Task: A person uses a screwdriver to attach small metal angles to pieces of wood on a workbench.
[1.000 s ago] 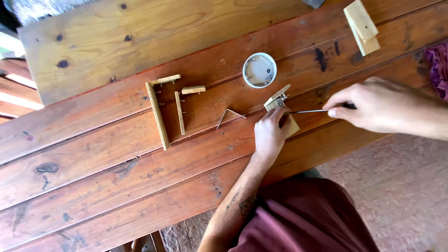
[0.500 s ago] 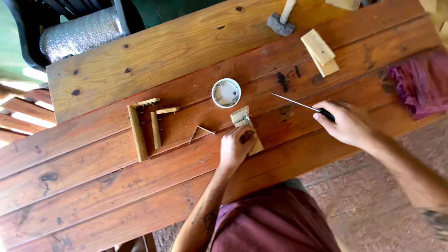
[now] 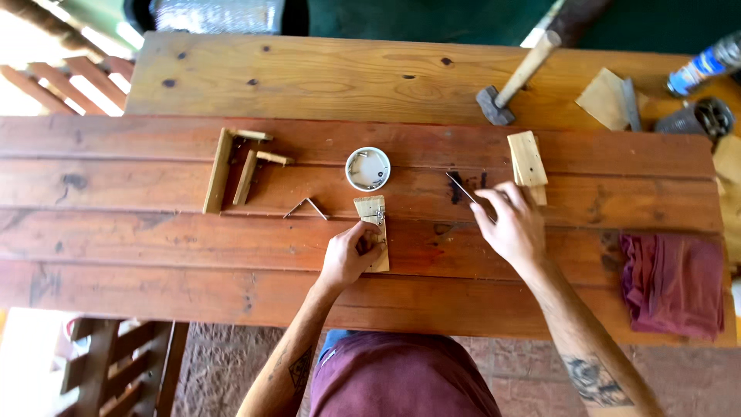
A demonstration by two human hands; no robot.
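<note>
Your left hand (image 3: 349,255) presses down on a small block of wood (image 3: 373,232) on the red table (image 3: 154,247). Your fingers are bent and tight on the block, and its far end, with a bit of metal on it, sticks out past your fingertips.

Your right hand (image 3: 513,225) is closed around a thin metal tool (image 3: 463,188) — the shaft pokes out past your fingers, up and to the left, with its tip over the table.

Just beyond your left fingertips sits a little round white cup (image 3: 368,168). A bent wire (image 3: 306,206) lies to the left of them, and farther left are some wood strips (image 3: 231,166).

Just past your right fingers lies another wood block (image 3: 527,158), and beyond that a hammer (image 3: 513,81). A red cloth (image 3: 670,284) lies well apart, off to the right.
</note>
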